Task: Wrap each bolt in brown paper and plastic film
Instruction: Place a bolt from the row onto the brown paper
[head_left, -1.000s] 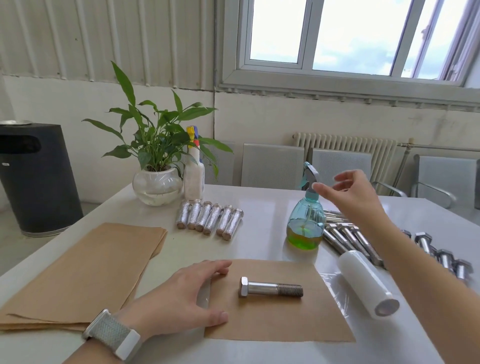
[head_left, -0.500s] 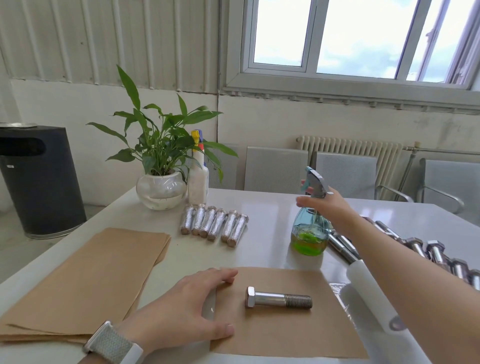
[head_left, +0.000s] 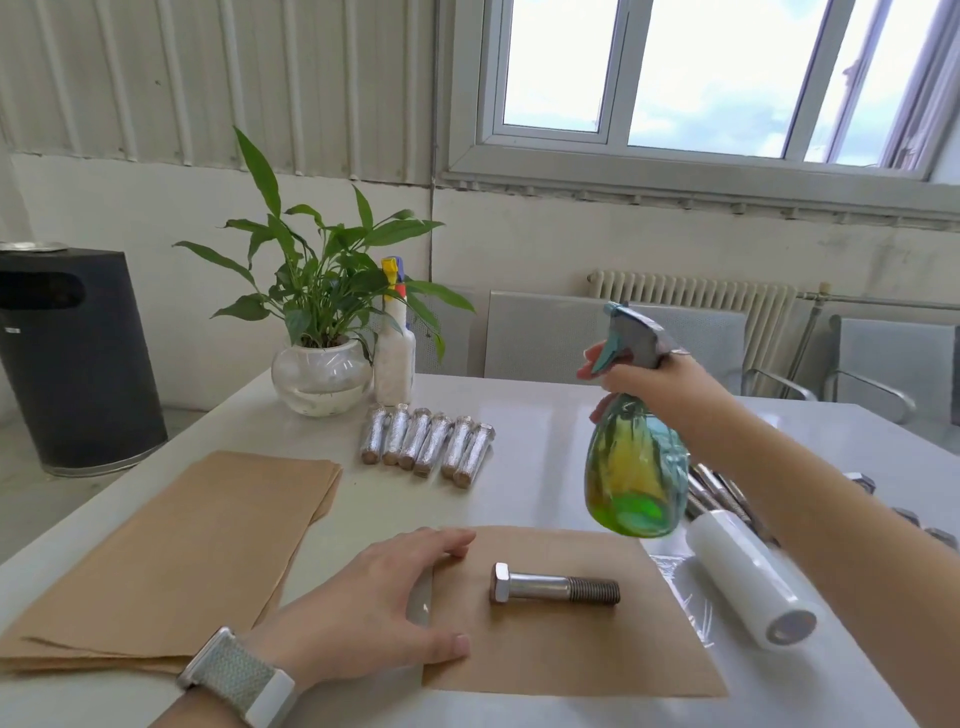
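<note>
A steel bolt (head_left: 555, 590) lies on a sheet of brown paper (head_left: 582, 654) in front of me, head to the left. My left hand (head_left: 363, 608) rests flat on the sheet's left edge, fingers apart. My right hand (head_left: 657, 387) grips the neck of a teal spray bottle (head_left: 636, 467) with green liquid, held in the air above the sheet's far right corner. A white roll of plastic film (head_left: 748, 577) lies to the right of the sheet. Several wrapped bolts (head_left: 426, 449) lie in a row further back. Bare bolts (head_left: 722, 491) lie behind my right arm.
A stack of brown paper sheets (head_left: 171, 551) lies at the left. A potted plant in a glass bowl (head_left: 319, 382) and a white bottle (head_left: 395, 358) stand at the table's far left. A black bin (head_left: 72, 358) is on the floor; grey chairs (head_left: 545, 338) line the far side.
My right hand reached the spray bottle, closed on its neck and lifted it off the table toward the sheet. My left hand stayed on the paper.
</note>
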